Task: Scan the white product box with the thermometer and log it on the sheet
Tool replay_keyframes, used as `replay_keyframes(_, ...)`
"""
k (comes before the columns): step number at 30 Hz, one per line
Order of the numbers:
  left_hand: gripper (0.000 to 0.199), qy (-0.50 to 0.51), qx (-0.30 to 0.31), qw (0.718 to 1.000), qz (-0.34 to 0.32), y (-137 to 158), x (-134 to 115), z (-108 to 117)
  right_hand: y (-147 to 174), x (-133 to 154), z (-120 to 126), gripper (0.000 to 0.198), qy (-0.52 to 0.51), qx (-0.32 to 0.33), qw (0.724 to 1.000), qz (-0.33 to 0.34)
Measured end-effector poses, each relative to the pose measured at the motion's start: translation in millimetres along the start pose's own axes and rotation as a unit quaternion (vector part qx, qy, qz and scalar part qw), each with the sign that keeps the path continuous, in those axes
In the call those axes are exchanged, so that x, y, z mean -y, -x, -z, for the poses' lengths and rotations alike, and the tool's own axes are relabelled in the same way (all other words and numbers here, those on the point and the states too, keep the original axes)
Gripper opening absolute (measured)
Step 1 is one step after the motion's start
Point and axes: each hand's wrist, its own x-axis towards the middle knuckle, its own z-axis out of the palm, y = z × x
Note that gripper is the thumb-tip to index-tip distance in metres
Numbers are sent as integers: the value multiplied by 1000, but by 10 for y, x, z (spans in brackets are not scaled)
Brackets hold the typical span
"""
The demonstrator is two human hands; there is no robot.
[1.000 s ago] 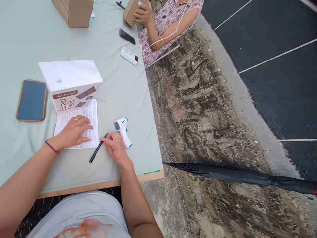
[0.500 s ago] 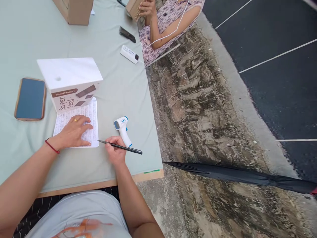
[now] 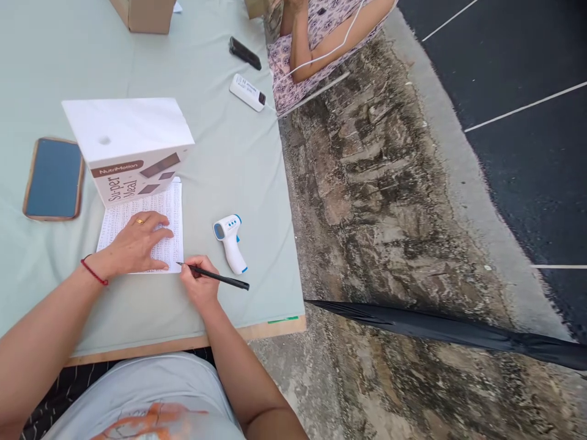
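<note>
I can see the printed sheet [image 3: 175, 208] lying on the pale green tablecloth [image 3: 247, 165], with a left hand [image 3: 140, 244] spread open over its middle, palm down, a ring on one finger. The right hand [image 3: 200, 286] is closed around a black pen [image 3: 229, 281] at the sheet's near right corner. The pen's tip is over that corner — whether it actually touches the paper, I can't tell from here. A white box [image 3: 126, 125] marked "NutriMotion" stands at the sheet's far edge, covering part of it. To the right of the sheet lies a white and blue thermometer gun [image 3: 232, 244]; to its left, a dark-screened tablet [image 3: 52, 177] with a brown rim. Well beyond the sheet, off to the right, is another person's bent arm [image 3: 337, 52].
</note>
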Motion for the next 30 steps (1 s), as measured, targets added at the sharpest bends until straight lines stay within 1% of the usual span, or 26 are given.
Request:
replay_keyframes(7,53,17,2,1000,1,11,6,11,2,-1,9,9,16,36,999,16)
replay_keyframes(14,54,19,-1,1000,1,9,9,-1,1,-41,0,10,40,36,998,40)
replay_keyframes(21,54,3,-3,1000,-9,6,4,5,0,-46,6,9,54,38,997,43)
replay_keyframes(27,54,15,-2,1000,-1,8,11,-1,4,-59,6,8,48,40,997,49)
replay_keyframes(30,54,18,-1,1000,0,9,9,2,2,-67,5,8,49,29,997,59)
